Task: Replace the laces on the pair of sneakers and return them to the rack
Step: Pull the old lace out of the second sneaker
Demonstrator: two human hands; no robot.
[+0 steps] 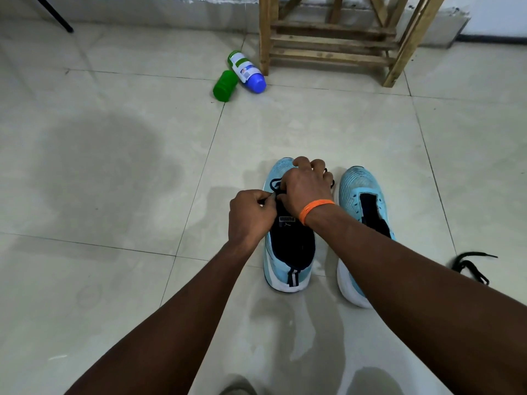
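Two light-blue sneakers stand side by side on the tiled floor, toes pointing away from me. Over the left sneaker (288, 269), my left hand (251, 215) pinches a dark lace (274, 184) at the eyelets beside the tongue. My right hand (305, 186), with an orange band on its wrist, curls over the same shoe's lacing area and grips the lace; its fingers hide most of it. The right sneaker (360, 192) has bare eyelets and no lace. A loose black lace (470, 266) lies on the floor to its right.
A wooden rack (330, 44) stands against the wall at the back. A blue-and-white bottle (248, 72) and a green cup (225, 86) lie on the floor left of it. A black stand leg (57, 17) is at the far left.
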